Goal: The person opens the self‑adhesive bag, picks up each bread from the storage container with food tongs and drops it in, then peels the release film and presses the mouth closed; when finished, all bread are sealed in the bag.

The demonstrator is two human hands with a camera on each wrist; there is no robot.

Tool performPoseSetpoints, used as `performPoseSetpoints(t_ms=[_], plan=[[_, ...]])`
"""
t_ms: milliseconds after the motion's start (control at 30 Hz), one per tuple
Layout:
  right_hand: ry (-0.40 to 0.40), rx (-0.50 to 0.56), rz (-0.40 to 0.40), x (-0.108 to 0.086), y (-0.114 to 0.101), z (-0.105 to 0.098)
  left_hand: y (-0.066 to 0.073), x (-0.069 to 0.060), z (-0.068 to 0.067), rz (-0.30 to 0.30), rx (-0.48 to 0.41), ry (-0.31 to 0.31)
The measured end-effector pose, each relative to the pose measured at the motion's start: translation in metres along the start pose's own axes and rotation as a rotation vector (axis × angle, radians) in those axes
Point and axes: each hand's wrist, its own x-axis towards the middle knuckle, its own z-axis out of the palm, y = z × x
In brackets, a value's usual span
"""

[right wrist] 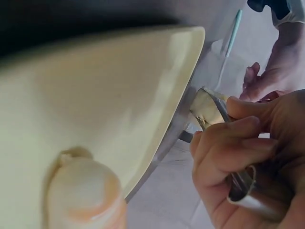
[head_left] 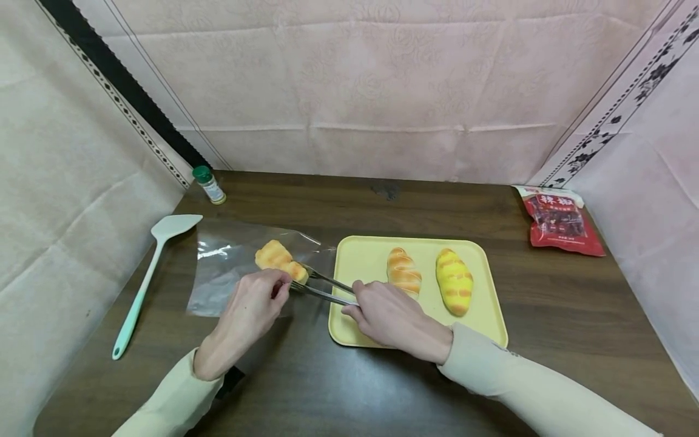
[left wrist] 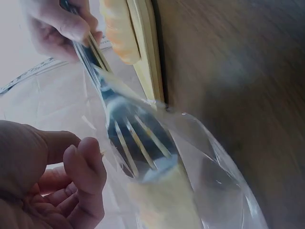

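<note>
My right hand (head_left: 390,318) grips metal food tongs (head_left: 323,295) with slotted, fork-like ends. Those ends reach left into a clear plastic bag (head_left: 218,276) and meet a golden bread roll (head_left: 273,254) inside it. At the bag's mouth, my left hand (head_left: 252,306) has thumb and forefinger together, pinching the thin film beside the tongs; the exact contact is hard to see. Close up, the left wrist view shows the tong prongs (left wrist: 143,138) against the bread (left wrist: 162,202). The right wrist view shows my right fingers (right wrist: 228,148) curled round the tongs' handles.
A pale yellow tray (head_left: 357,261) bears a striped bread roll (head_left: 404,271) and a yellow one (head_left: 454,282). Leftward lie a mint-green spatula (head_left: 143,288) and a green-capped bottle (head_left: 209,184). A red snack packet (head_left: 562,221) lies at the right, by the cloth wall.
</note>
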Motion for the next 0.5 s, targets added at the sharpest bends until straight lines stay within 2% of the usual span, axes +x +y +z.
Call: performPoseSetpoints(t_ms=[100, 167, 300, 433, 500], plan=[[-0.027, 0.003, 0.003, 0.009, -0.004, 0.002, -0.002, -0.001, -0.001, 0.009, -0.002, 0.005], [-0.043, 0.007, 0.005, 0.013, -0.006, 0.002, -0.004, -0.001, -0.001, 0.007, 0.012, 0.03], [-0.071, 0.019, 0.013, 0.015, -0.007, 0.005, -0.01, -0.003, -0.001, -0.049, 0.062, 0.085], [-0.084, 0.044, 0.022, 0.014, -0.006, 0.008, -0.016, -0.006, 0.005, -0.109, 0.176, 0.046], [-0.086, 0.048, 0.028, 0.014, -0.006, 0.009, -0.018, -0.007, 0.01, -0.112, 0.252, 0.026]])
